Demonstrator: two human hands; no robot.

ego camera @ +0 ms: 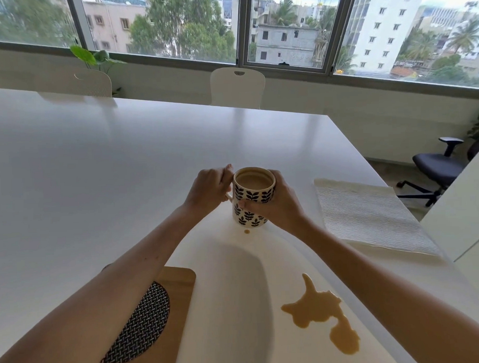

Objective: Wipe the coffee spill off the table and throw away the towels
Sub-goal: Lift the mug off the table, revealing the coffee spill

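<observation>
A tan coffee spill point(320, 313) spreads on the white table point(102, 164) near its front right, with a small drop point(246, 231) just below the mug. The leaf-patterned mug point(253, 193), filled with coffee, stands or hovers at the table's middle. My left hand point(209, 192) grips its handle and my right hand point(277, 204) wraps its right side. White paper towels point(370, 217) lie flat at the right edge of the table, apart from both hands.
A wooden board point(179, 292) with a black-and-white woven coaster point(143, 328) lies at the front left, partly under my left forearm. White chairs point(237, 86) stand beyond the far edge. A dark office chair point(439, 169) is on the floor to the right.
</observation>
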